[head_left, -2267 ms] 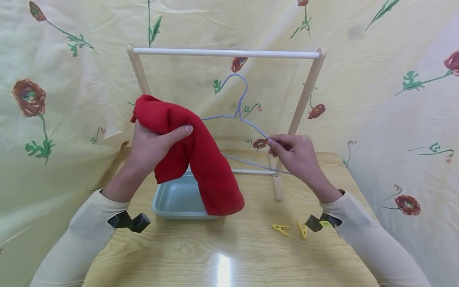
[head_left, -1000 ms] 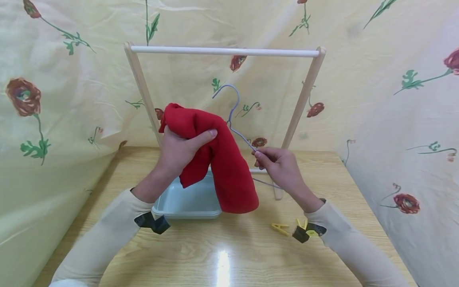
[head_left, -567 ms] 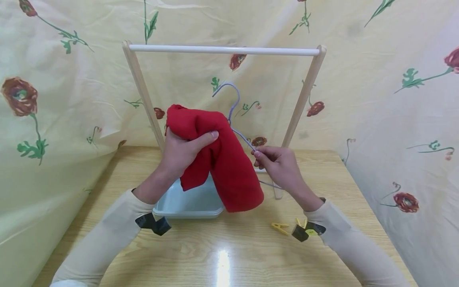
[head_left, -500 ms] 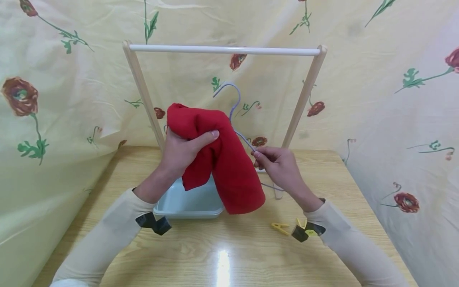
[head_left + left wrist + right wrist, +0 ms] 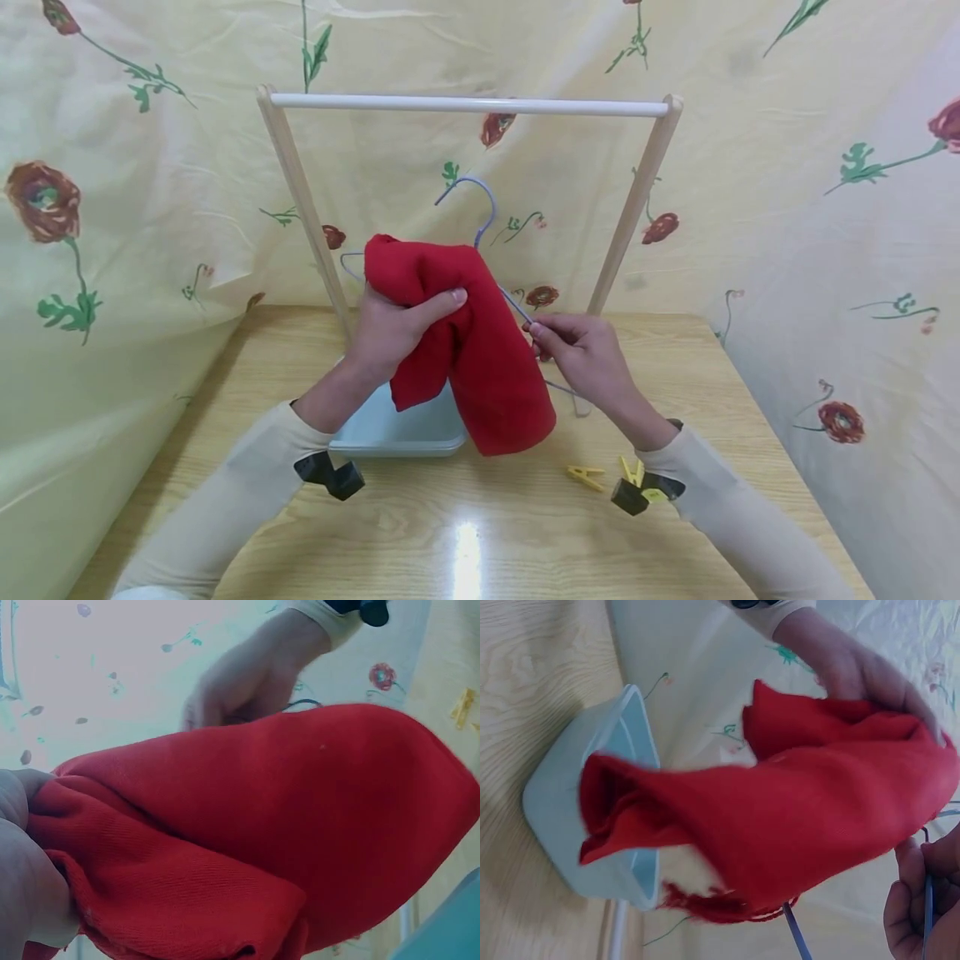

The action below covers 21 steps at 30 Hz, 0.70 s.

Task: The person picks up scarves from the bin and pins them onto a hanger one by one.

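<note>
In the head view my left hand (image 5: 386, 333) grips a folded red scarf (image 5: 502, 383), thumb over its near face, the cloth hanging down to the right. My right hand (image 5: 588, 354) pinches the right shoulder of a blue wire hanger (image 5: 492, 208) between thumb and fingers. The scarf lies in front of the hanger's middle and hides most of it; the hook rises above, and its left end shows beyond the cloth. A dark red fringe (image 5: 716, 904) dangles by the hanger's wire in the right wrist view.
A drying rack with a white top bar (image 5: 465, 103) and wooden posts stands behind. Below the scarf, a light blue tub (image 5: 397, 450) rests on the wooden table (image 5: 390, 525). Two yellow clothespins, one lying left (image 5: 585, 477) and one by the right wrist camera (image 5: 632, 472), are at right.
My left hand has brought the scarf rightward, while my right hand has moved left and lower with the hanger. The scarf now overlaps more of the hanger; both hands have lately sunk slightly.
</note>
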{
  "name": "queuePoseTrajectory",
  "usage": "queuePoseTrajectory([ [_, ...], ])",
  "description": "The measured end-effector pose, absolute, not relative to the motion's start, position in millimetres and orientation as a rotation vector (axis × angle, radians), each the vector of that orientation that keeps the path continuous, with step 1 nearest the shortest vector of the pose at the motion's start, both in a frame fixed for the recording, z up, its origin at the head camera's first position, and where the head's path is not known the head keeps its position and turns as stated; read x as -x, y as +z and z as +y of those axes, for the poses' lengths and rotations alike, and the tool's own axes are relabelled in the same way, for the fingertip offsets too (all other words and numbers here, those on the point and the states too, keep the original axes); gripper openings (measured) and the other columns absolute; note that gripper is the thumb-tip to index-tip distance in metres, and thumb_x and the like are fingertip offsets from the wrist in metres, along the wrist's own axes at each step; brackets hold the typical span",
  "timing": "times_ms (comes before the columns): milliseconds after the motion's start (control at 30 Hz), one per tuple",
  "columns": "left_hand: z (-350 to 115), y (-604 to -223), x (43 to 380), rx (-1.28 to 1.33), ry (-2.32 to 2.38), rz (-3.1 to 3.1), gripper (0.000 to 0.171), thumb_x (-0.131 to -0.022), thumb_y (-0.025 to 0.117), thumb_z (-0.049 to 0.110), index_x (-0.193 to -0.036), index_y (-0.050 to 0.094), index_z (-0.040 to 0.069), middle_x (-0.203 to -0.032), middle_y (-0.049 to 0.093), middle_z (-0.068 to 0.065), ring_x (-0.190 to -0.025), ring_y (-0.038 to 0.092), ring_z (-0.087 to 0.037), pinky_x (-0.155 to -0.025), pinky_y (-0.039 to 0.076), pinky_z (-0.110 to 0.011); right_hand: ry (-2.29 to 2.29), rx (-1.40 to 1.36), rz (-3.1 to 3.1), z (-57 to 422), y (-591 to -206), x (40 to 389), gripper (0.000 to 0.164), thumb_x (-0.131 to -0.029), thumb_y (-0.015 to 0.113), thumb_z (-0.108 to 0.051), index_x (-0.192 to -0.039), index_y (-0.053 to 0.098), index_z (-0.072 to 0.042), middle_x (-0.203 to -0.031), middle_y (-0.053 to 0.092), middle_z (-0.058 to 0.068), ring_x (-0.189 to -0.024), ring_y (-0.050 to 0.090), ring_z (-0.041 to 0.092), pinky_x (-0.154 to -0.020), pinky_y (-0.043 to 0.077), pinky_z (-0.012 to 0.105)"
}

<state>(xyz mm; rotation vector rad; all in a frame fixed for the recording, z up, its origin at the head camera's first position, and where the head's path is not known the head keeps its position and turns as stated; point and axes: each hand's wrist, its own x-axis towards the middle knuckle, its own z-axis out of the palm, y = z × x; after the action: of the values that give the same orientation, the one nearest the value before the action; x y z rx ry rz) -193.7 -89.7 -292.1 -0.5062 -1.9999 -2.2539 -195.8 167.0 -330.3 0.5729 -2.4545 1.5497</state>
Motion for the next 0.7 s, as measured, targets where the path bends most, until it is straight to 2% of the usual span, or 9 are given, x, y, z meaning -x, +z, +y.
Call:
queuePoseTrajectory([
  [300, -82.6, -299.8, 193.4, 0.55, -2.236, -2.057, 0.055, -0.086, 0.078, 0.01, -0.133, 0.05, 0.016, -0.127, 0.063, -0.007, -0.115, 0.063, -0.028, -0.085, 0.059, -0.04, 1.588, -0.609, -2.403, 166.9, -324.5, 193.1, 0.016, -0.097, 0.066, -0.001, -0.107, 0.075, 0.008, -0.08, 0.07, 0.018, -0.069, 0.066, 0.014, -0.068, 0.059, 0.022],
  [500, -81.7, -302.7, 193.4, 0.55, -2.234, -2.078, 0.061, -0.085, 0.079, 0.009, -0.137, 0.047, 0.015, -0.13, 0.061, -0.006, -0.119, 0.061, -0.028, -0.086, 0.059, -0.041, 1.579, -0.641, -2.377, 164.9, -317.6, 190.2, 0.017, -0.097, 0.066, -0.001, -0.11, 0.074, 0.007, -0.079, 0.069, 0.016, -0.07, 0.065, 0.011, -0.07, 0.058, 0.021],
  [700, -82.2, -304.3, 198.2, 0.549, -2.3, -2.046, 0.055, -0.087, 0.076, 0.009, -0.134, 0.049, 0.013, -0.129, 0.061, -0.008, -0.117, 0.062, -0.028, -0.088, 0.059, -0.038, 1.515, -0.74, -2.372, 160.4, -309.9, 185.8, 0.017, -0.095, 0.068, 0.001, -0.11, 0.075, 0.007, -0.077, 0.07, 0.013, -0.069, 0.067, 0.012, -0.068, 0.058, 0.021],
])
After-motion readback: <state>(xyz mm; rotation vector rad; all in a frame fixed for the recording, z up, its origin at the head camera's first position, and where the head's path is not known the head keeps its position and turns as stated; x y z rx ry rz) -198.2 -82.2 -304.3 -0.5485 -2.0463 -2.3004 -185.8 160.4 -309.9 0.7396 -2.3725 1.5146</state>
